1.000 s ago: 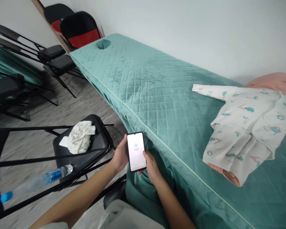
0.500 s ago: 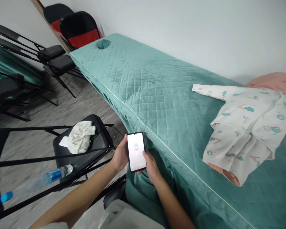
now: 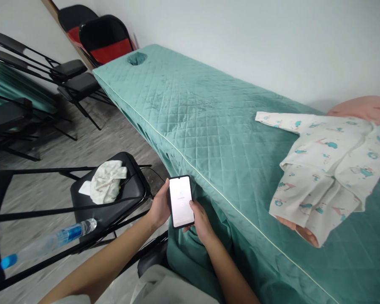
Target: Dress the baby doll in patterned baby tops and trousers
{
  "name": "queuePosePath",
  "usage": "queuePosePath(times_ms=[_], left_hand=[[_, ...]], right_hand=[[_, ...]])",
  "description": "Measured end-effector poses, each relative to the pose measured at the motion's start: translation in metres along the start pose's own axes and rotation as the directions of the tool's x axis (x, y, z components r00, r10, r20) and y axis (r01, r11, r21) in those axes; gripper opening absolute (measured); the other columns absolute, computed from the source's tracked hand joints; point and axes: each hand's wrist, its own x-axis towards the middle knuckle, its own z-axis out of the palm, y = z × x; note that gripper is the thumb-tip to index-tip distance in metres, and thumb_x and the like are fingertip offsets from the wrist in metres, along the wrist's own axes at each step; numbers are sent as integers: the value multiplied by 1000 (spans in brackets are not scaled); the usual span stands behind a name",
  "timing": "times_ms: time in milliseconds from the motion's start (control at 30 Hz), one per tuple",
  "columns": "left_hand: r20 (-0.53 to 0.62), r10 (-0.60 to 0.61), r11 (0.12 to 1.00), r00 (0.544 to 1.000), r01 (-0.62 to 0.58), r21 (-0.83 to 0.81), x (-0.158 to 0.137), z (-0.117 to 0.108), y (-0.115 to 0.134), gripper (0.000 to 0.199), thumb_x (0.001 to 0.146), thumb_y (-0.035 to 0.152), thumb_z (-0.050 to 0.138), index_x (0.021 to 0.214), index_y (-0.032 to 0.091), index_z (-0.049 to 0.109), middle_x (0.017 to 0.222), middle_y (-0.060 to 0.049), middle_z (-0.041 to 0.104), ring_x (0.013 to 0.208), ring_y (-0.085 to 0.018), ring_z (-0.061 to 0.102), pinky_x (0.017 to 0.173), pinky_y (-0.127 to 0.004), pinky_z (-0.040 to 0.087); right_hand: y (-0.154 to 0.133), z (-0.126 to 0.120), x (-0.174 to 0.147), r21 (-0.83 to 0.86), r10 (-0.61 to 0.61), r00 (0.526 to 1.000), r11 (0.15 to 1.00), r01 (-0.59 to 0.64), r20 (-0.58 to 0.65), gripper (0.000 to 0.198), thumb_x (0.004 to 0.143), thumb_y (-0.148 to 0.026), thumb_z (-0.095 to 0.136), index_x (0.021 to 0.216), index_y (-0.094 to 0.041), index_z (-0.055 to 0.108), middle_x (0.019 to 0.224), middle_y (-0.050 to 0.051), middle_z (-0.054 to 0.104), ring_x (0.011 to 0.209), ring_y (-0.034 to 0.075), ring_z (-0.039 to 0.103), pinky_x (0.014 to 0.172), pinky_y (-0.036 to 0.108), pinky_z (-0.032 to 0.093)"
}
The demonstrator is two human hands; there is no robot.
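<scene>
The left hand (image 3: 160, 207) is clasping the left edge of a smartphone (image 3: 181, 202), and the right hand (image 3: 202, 221) is clasping its lower right side, with the thumb resting at the screen and some fingertips showing below, so both hands are closing together on this one thing. The smartphone is leaning just beside the near edge of the bed cover (image 3: 202, 135), a flat rectangle with rounded corners, its dark rim framing a glowing whitish screen. The bed cover is looking soft like velvet, and its stitching is forming diamonds; pale piping is running along its edge, and a round hole (image 3: 137, 58) is lying near the far end. On the right, a doll-like figure (image 3: 359, 109) with smooth pink head is wearing white garments (image 3: 323, 164) with small teal and pink prints. On a black chair (image 3: 131, 179) with padded seat, a crumpled whitish cloth (image 3: 106, 181) is resting; a clear bottle (image 3: 46, 242) with blue cap is showing beside the frame. Its blue label (image 3: 70, 233) is carrying marks which I cannot read, and the screen is displaying a line of characters, too tiny for reading.
</scene>
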Motion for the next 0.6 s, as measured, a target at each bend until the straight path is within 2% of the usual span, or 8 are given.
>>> queuePosePath(times_ms=[400,600], left_hand=[[23,-26,999,999,26,-32,2,-2,-1,52,88,58,60,113,14,71,105,-12,76,97,-31,72,91,-44,55],[105,-82,996,991,86,-28,5,-7,-5,58,90,61,55,121,14,68,112,-15,75,103,-33,72,95,-45,54]], right_hand=[[-2,2,-3,0,-12,1000,1000,12,2,53,86,-59,56,115,-15,66,79,5,72,54,18,62,37,27,49],[-3,1,-2,12,-6,1000,1000,6,2,54,85,-59,58,114,-14,66,76,4,69,56,18,63,36,26,49]])
